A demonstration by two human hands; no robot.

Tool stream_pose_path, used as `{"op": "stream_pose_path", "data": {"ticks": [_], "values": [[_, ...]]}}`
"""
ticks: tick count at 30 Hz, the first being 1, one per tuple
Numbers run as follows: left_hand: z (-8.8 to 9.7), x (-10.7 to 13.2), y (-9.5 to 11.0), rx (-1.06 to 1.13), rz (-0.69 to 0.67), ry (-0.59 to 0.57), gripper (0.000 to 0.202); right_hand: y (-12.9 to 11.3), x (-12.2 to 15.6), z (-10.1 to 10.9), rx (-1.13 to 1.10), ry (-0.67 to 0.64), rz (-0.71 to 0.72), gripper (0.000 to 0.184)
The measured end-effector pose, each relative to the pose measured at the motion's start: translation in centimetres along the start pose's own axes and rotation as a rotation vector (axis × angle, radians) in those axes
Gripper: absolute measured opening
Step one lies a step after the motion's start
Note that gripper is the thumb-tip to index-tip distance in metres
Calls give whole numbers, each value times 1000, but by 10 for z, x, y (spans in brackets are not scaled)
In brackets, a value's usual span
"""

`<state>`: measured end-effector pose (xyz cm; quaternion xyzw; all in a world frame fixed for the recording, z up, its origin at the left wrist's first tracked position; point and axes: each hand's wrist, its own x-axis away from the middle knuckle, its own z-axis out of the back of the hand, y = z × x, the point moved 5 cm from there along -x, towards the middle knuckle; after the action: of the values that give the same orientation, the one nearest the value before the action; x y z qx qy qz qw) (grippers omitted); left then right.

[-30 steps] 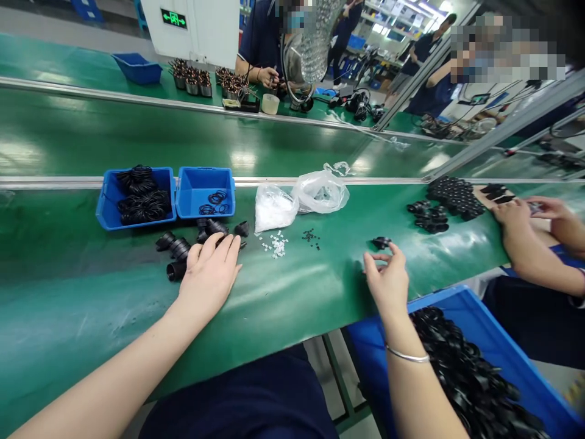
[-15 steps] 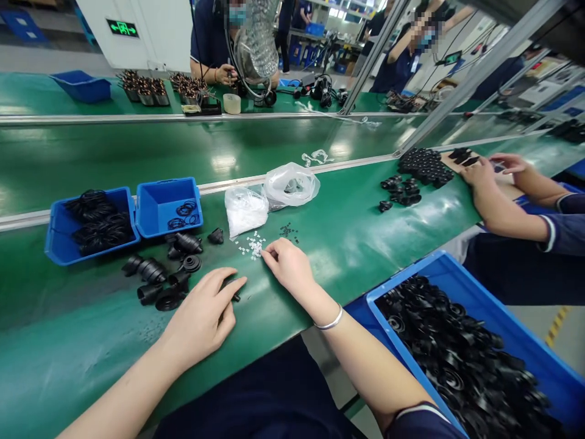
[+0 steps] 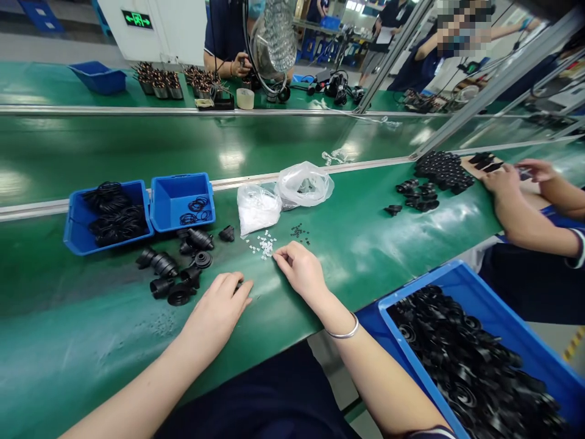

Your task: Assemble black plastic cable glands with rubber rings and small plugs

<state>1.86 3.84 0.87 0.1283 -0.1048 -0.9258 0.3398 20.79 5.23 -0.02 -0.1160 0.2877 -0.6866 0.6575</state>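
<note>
My left hand [image 3: 216, 315] rests on the green belt, its fingers curled over a small black rubber part [image 3: 238, 286] that they mostly hide. Just beyond it lie several black rubber bellows-like parts [image 3: 183, 268]. My right hand [image 3: 299, 271] has its fingertips drawn together at the edge of scattered small white pieces [image 3: 264, 245]. Whether those fingertips pinch a piece is too small to tell. Behind the white pieces sit a clear bag of white pieces [image 3: 258, 208] and a few tiny dark pieces [image 3: 298, 232].
Two small blue bins [image 3: 107, 217] hold black rubber rings. A large blue crate [image 3: 429, 305] of black rubber parts stands at my lower right. A co-worker's hands [image 3: 507, 186] work beside a cardboard sheet and black parts. A metal rail divides the belts.
My right hand has moved left from the bare belt to the white pieces. My left hand has moved right, away from the black parts, with a small black part under its fingers. The view has shifted.
</note>
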Motion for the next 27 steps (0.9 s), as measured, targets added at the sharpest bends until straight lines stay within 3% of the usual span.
{"op": "stream_pose_path", "data": {"ticks": [2, 4, 9, 12, 17, 23, 27], "values": [[1, 1, -5, 90, 51, 28, 28, 0, -1, 1, -17, 2, 13, 13], [5, 3, -10, 325, 149, 61, 27, 0, -2, 3, -79, 12, 24, 13], [3, 11, -17, 1384, 627, 85, 34, -20, 11, 13, -363, 40, 72, 14], [3, 11, -11, 1727, 719, 68, 34, -44, 28, 12, -449, 11, 135, 11], [1, 13, -7, 1633, 676, -31, 38, -72, 48, 0, -393, 31, 268, 6], [-6, 16, -8, 1331, 445, -8, 42, -84, 51, -8, -92, 74, 437, 10], [-9, 19, -10, 1156, 391, -2, 45, -86, 52, -6, 2, 96, 480, 10]]}}
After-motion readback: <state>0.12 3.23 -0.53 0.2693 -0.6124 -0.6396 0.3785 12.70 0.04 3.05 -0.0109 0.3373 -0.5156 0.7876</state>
